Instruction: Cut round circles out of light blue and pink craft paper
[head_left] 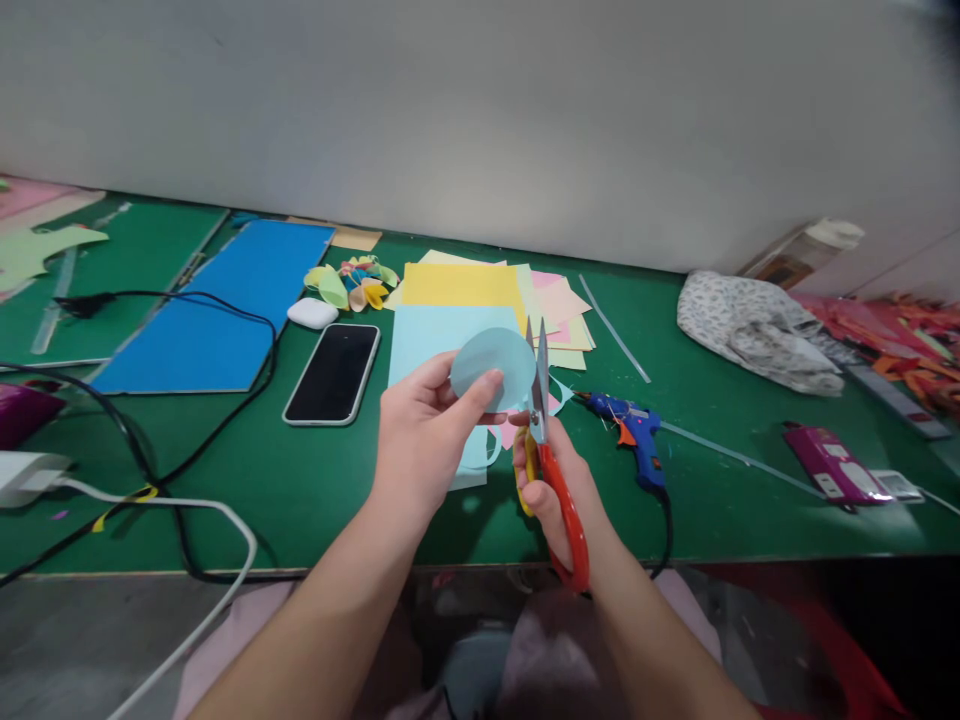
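My left hand [435, 420] pinches a light blue paper circle [499, 355] between thumb and fingers, above the stacked paper. In my right hand [562, 490] is a pair of scissors [574, 535] with one red and one yellow handle, its blades pointing up and slightly parted beside the circle's right edge. A thin curl of light blue paper [562, 395] shows just right of the blades. Beneath my hands lie light blue sheets [420, 335], partly hidden, with a yellow sheet [457, 284] behind them and a pink scrap [504, 434] below the circle.
A phone [332, 375], a white case [313, 313] and folded paper petals [352, 285] lie to the left, near a blue board [217, 310] and cables. To the right are a blue glue gun [637, 440], glue sticks [615, 330], a patterned cloth [757, 330] and a purple box [832, 465].
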